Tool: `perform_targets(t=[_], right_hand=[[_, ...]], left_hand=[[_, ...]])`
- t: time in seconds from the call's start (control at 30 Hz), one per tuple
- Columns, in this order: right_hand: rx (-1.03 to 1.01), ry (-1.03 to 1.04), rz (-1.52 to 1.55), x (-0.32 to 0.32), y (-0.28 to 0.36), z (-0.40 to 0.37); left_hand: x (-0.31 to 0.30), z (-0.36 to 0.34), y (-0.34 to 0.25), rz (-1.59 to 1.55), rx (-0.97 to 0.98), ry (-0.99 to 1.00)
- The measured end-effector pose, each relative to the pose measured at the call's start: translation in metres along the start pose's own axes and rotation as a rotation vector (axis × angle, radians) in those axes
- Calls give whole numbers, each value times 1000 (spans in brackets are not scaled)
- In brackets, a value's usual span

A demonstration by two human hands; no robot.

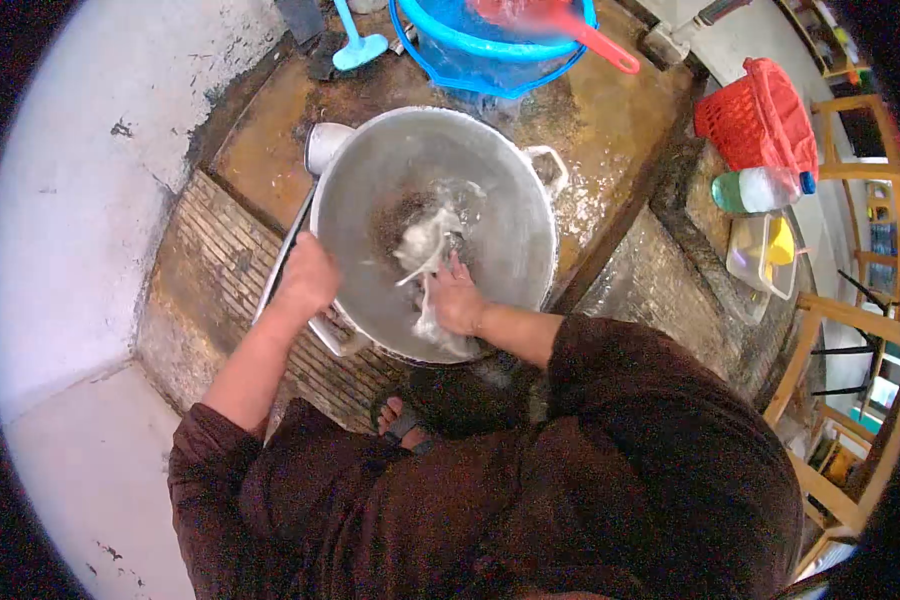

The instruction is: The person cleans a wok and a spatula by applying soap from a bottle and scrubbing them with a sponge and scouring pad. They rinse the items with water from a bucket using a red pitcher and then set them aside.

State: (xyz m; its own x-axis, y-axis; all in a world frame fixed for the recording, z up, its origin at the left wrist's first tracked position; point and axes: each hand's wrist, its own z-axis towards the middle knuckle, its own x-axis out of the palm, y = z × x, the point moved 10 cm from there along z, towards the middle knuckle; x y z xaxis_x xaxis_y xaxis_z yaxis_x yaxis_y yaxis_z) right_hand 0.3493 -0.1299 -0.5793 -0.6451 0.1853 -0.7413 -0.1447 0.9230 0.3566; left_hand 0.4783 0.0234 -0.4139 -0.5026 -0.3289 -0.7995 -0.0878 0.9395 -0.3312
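A large grey metal pot (370, 180) with side handles stands on the wet floor before me, some water in its bottom. My left hand (311, 275) is closed around its left rim. Inside, my right hand (455, 300) presses on a limp whitish cloth (426, 238), which trails out above and below the fingers. The fingers point away from me, and the cloth's part under the palm is hidden. A dark brownish patch shows on the pot's bottom beside the cloth. Against the pot's outer left side leans a long-handled metal dipper (327, 148).
Behind the pot are a blue water basin (450, 40) with a red dipper (607, 48) and a light-blue brush (360, 50). At right are a red basket (735, 125), a bottle (755, 189) and a clear tub (745, 250). A white wall (80, 200) bounds the left.
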Motion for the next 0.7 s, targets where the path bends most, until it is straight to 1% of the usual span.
perform_targets(t=[0.03,0.07,0.1,0.13,0.2,0.23,0.27,0.3,0.37,0.4,0.47,0.5,0.53,0.6,0.67,0.7], right_hand=[[19,-66,47,-29,2,-19],[72,-74,-35,-46,-18,-30],[124,-85,-120,-68,-47,-33],[177,-97,-205,-84,-69,-27],[217,-342,-168,-104,-92,6],[234,-467,-153,-122,-87,11],[215,-373,-68,-120,-76,28],[194,-279,20,-125,-51,44],[35,-174,-123,-104,12,76],[23,-672,185,-118,33,65],[-227,-328,149,-100,73,42],[-314,-251,287,-86,70,20],[-397,-174,425,-78,60,0],[-166,95,-117,-49,-16,-18],[138,-58,-332,-92,-108,-16],[157,-312,-488,-124,-135,-16]], left_hand=[[-5,0,1,-47,-35,61],[-5,1,4,-95,-69,120],[-6,9,13,32,-8,36],[-10,10,10,14,34,26],[-15,8,-3,-28,120,25],[-11,9,-4,-60,82,83],[-12,11,-7,-90,43,129],[-12,14,-6,-117,4,176],[-12,21,-3,-20,64,104],[-11,22,-2,24,93,73],[-7,19,1,-86,-6,205],[-6,15,2,-139,-54,274],[-11,14,-2,-131,-20,277],[-18,13,-9,-113,53,280],[-22,16,-5,-74,109,176],[-22,18,-1,-55,132,124]])
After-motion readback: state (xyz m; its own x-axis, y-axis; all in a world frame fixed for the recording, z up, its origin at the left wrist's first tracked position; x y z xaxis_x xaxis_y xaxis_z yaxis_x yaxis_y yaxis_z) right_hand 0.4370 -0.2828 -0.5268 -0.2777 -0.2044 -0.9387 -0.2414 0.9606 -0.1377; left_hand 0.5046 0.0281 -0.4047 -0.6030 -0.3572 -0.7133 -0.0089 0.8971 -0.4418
